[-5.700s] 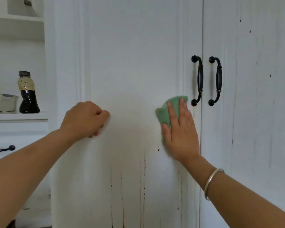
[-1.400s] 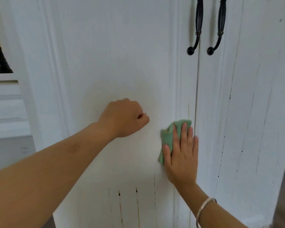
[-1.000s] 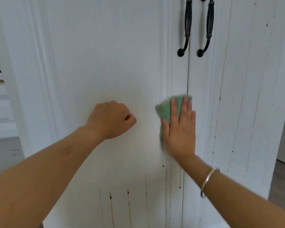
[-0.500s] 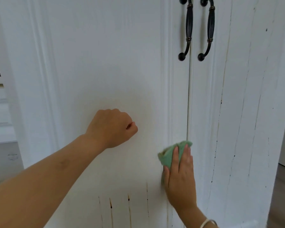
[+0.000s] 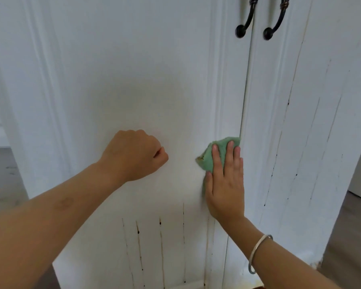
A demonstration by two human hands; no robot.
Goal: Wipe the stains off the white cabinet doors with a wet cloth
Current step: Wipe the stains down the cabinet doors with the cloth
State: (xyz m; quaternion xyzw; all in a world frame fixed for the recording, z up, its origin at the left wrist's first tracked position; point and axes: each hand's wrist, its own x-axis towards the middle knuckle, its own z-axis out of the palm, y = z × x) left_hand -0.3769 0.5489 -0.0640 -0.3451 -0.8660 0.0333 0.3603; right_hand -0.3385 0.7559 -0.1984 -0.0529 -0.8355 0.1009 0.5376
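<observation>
My right hand [image 5: 225, 184] lies flat with fingers together, pressing a green cloth [image 5: 218, 155] against the right edge of the left white cabinet door [image 5: 133, 80], close to the gap between the doors. My left hand [image 5: 133, 155] is a closed fist resting its knuckles on the same door, left of the cloth, with nothing in it. Dark brown drip stains [image 5: 161, 243] run down the door below both hands. The right door [image 5: 300, 122] carries thin dark streaks and spots.
Two black curved handles [image 5: 243, 28] [image 5: 272, 28] hang at the top, one on each door. A silver bangle [image 5: 257, 251] circles my right wrist. Wooden floor [image 5: 350, 236] shows at the lower right, and pale floor [image 5: 0, 180] at the left.
My right hand slid the cloth up the door's right edge from its lower place half a second ago, after earlier going up and down. My left fist stayed put.
</observation>
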